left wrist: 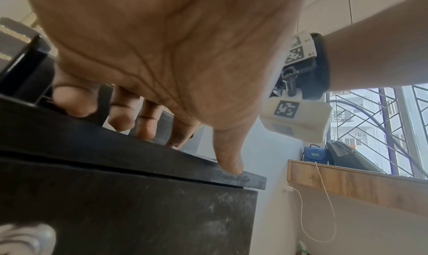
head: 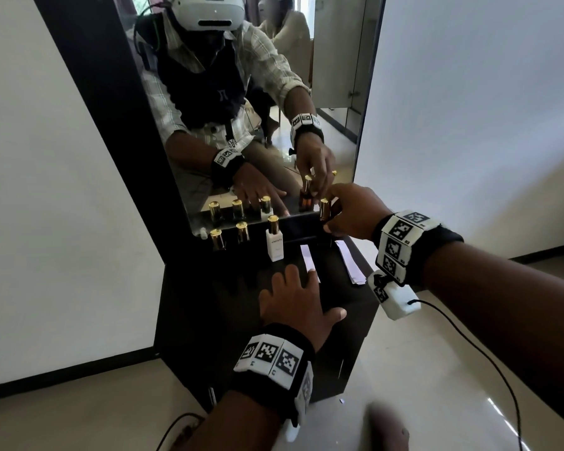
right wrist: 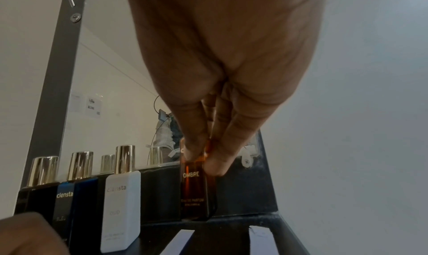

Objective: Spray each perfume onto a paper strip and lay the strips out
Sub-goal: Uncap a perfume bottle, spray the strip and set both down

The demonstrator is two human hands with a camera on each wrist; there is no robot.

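My right hand [head: 331, 216] [right wrist: 201, 158] pinches the top of an amber perfume bottle [head: 324, 208] [right wrist: 197, 189] marked OMBRE, which stands upright at the foot of the mirror. My left hand [head: 293, 297] [left wrist: 148, 130] lies flat on the black table top [head: 228, 288] [left wrist: 139, 160] with its fingers spread. One of its fingertips rests on a single white paper strip [head: 307, 255] [right wrist: 180, 240]. A stack of paper strips [head: 349, 262] [right wrist: 261, 237] lies to the right. A white bottle [head: 274, 244] [right wrist: 120, 211], a blue bottle [head: 242, 231] [right wrist: 67, 200] and a black bottle [head: 216, 239] [right wrist: 37, 195], all gold-capped, stand in a row to the left.
A tall mirror [head: 241, 125] rises right behind the bottles and doubles them. The table is narrow, with white walls [head: 469, 125] on both sides and floor [head: 437, 385] below its front and right edges. A cable [head: 489, 359] trails from my right wrist.
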